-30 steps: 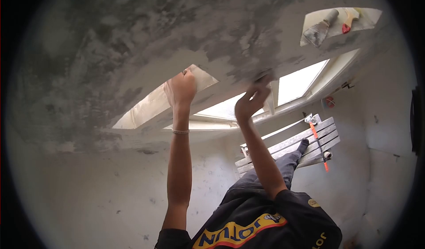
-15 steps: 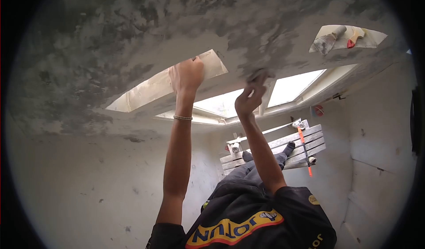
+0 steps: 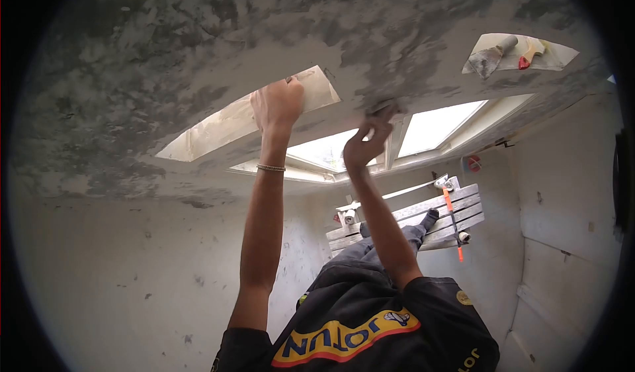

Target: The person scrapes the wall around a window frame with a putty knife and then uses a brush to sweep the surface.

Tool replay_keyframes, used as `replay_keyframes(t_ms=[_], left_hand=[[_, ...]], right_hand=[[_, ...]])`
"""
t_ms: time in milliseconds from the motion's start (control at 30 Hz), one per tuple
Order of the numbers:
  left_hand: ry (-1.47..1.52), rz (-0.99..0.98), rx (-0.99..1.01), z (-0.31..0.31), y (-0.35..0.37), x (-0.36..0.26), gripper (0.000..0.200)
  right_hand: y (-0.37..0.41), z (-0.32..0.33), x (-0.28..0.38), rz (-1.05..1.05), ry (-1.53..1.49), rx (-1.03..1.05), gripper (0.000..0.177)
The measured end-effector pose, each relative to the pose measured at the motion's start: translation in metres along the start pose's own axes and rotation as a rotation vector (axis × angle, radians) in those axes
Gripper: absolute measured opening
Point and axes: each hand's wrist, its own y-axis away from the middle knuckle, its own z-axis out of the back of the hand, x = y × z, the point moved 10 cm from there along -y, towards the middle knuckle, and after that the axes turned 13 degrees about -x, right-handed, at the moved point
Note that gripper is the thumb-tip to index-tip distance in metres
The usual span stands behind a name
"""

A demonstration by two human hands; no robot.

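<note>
Pinching a small, flat, dark piece between bent fingers, the right grip is closed on it and holds it at the mottled grey wall, right of the left grip. Blur hides the outline of the piece, and I cannot tell whether its whole face touches. The left grip has its fingers bent at the upper rim of a long pale recess; the fingertips are hidden, so I cannot tell whether they close on the rim or on something else. A beaded bracelet circles that wrist.

The wall carries uneven dark patches over paler grey, thickest at the far left and lighter about the recess. To the far right, a smaller recess holds a scraper with a broad, stained blade, and just beside it a brush, red at one end. Bright window panes lie between the wall and a slatted platform, where an orange-ended bar rests across the boards. Nearest is a black shirt with a yellow logo.
</note>
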Motion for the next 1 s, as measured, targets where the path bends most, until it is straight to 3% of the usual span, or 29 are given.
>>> replay_keyframes(t_ms=[67,100,167,200,233,300,367,433,467,500,533,567,600,633,667,700,733,767,867,933,967,1000], left_hand=[[-0.001,-0.018,-0.008,-0.002,-0.002,0.001,0.033],[0.001,-0.032,-0.020,-0.001,-0.002,0.002,0.033],[0.022,-0.044,-0.009,0.000,-0.003,0.002,0.035],[0.037,-0.059,0.002,-0.001,-0.003,0.000,0.036],[0.040,-0.046,0.013,-0.004,-0.003,0.003,0.036],[0.029,-0.114,-0.094,0.000,-0.005,0.003,0.037],[0.035,-0.121,-0.114,-0.004,-0.007,0.009,0.037],[0.028,-0.095,-0.096,-0.003,-0.005,0.008,0.036],[0.030,-0.099,-0.106,0.000,-0.004,0.005,0.036],[0.034,-0.085,-0.102,0.000,-0.002,0.005,0.036],[0.034,-0.075,-0.097,0.001,-0.002,0.004,0.036],[0.035,-0.066,-0.090,0.001,-0.001,0.006,0.035],[0.042,-0.055,-0.086,-0.002,-0.002,0.010,0.035],[0.078,-0.109,-0.100,-0.004,-0.004,0.009,0.035],[0.114,-0.162,-0.116,-0.004,-0.003,0.006,0.035],[0.120,-0.150,-0.118,-0.002,-0.003,0.005,0.035],[0.146,-0.060,-0.081,-0.001,-0.003,0.008,0.029],[0.172,0.030,-0.044,-0.002,-0.002,0.012,0.024],[0.159,0.006,-0.057,0.002,-0.002,0.009,0.022],[0.136,0.039,-0.054,-0.001,-0.001,0.013,0.024],[0.120,0.052,-0.052,-0.002,-0.003,0.014,0.026],[0.115,0.048,-0.055,-0.003,-0.003,0.013,0.026]], right_hand=[[0.051,-0.018,0.014,-0.105,0.042,0.183,0.016],[0.077,-0.027,0.034,0.139,-0.008,0.309,0.018],[0.132,-0.039,0.036,0.051,-0.120,0.741,0.017],[0.138,-0.031,0.055,0.187,-0.256,0.742,0.018],[0.157,-0.022,0.050,0.243,-0.180,0.848,0.014],[0.170,0.007,0.031,0.196,-0.154,0.974,0.015],[0.172,0.048,-0.033,-0.210,0.028,1.070,0.015],[0.142,0.095,-0.092,-0.389,0.128,0.983,0.021],[0.111,0.126,-0.110,-0.313,0.296,0.927,0.026],[0.071,0.156,-0.115,-0.068,0.298,0.789,0.030],[0.048,0.201,-0.154,-0.280,0.419,0.756,0.028],[0.016,0.251,-0.184,-0.328,0.658,0.725,0.026],[-0.016,0.298,-0.202,-0.266,0.698,0.652,0.021],[-0.043,0.358,-0.225,-0.403,0.723,0.558,0.018],[-0.071,0.406,-0.220,-0.488,1.096,0.589,0.017],[-0.094,0.462,-0.227,-0.438,1.169,0.539,0.020],[-0.108,0.504,-0.216,-0.495,1.295,0.578,0.025],[-0.122,0.563,-0.230,-0.425,1.497,0.661,0.030],[-0.131,0.686,-0.217,-0.627,1.789,0.869,0.036],[-0.119,0.771,-0.254,-0.460,1.945,1.257,0.036],[-0.119,0.767,-0.249,-0.458,1.939,1.264,0.036],[-0.111,0.759,-0.232,-0.594,1.834,1.135,0.029]])
